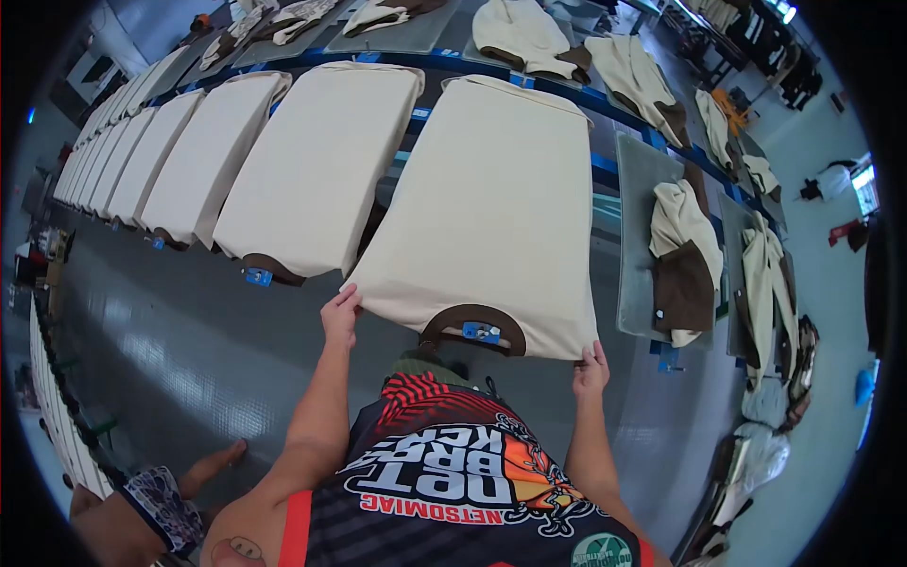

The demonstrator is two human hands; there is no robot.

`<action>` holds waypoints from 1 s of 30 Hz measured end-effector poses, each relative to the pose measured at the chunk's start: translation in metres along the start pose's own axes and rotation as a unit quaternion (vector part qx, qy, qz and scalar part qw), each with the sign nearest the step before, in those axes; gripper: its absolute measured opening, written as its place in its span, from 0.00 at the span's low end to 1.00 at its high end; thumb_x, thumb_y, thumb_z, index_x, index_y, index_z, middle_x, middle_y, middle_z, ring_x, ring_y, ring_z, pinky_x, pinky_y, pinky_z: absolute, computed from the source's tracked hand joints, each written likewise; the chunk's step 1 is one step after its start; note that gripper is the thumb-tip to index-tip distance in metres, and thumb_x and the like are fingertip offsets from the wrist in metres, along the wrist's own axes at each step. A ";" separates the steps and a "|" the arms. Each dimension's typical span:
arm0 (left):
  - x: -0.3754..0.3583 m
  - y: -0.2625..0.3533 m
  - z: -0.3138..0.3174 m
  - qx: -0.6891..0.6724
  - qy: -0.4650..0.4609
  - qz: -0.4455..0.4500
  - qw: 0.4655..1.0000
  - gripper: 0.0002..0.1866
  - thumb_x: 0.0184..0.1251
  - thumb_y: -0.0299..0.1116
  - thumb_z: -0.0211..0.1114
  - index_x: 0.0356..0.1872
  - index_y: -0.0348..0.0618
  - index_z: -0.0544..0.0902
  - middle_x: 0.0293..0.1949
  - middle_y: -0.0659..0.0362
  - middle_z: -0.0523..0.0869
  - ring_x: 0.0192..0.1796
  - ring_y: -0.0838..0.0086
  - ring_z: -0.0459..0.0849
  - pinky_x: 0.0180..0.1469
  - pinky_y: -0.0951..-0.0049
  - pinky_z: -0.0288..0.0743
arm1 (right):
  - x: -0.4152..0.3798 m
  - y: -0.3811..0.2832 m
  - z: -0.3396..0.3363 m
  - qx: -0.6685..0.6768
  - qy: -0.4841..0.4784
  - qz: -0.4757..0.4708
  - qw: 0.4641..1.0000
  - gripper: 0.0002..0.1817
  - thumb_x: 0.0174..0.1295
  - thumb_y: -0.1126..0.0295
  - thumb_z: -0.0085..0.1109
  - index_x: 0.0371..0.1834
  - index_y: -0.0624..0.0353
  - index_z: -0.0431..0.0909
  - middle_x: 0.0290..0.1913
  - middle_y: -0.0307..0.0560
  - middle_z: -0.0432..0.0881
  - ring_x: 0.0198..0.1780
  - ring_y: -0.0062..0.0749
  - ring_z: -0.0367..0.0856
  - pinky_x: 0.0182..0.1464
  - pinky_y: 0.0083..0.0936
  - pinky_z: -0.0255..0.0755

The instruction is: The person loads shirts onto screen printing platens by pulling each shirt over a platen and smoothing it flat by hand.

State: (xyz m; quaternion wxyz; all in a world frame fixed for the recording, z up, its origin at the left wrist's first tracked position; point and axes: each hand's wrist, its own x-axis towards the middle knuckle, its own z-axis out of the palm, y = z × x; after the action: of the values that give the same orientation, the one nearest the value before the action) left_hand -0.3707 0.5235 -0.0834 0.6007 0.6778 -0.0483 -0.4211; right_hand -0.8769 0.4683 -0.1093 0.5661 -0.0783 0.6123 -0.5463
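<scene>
A cream shirt (491,198) with a brown collar (472,319) and a blue label (482,332) is stretched flat over a board in front of me. My left hand (340,317) pinches the shirt's near left corner at the shoulder. At the near right corner, my right hand (591,369) grips the fabric between thumb and fingers. The collar lies between the two hands, at the edge closest to my body. The board under the cloth is hidden.
More boards covered with cream shirts (316,170) run off to the left. On the right, a glass-like board (633,236) bears a bunched cream and brown garment (685,260). Blue rails (605,165) support the boards. Another person (156,510) is at the lower left.
</scene>
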 end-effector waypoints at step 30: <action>0.009 0.015 -0.002 0.150 0.014 -0.038 0.988 0.18 0.59 0.20 0.62 0.53 0.37 0.82 0.35 0.55 0.85 0.29 0.75 0.82 0.33 0.75 0.80 | -0.026 -0.004 0.003 -0.181 0.015 -0.190 0.965 0.32 0.54 0.82 0.65 0.66 0.57 0.70 0.70 0.52 0.62 0.67 0.37 0.65 0.62 0.27 0.68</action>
State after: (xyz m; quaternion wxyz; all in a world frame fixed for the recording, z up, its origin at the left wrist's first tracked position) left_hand -0.3573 0.5160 -0.0753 0.4762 0.7674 -0.0766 -0.4225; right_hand -0.8677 0.4832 -0.0894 0.4189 -0.2869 0.6831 -0.5249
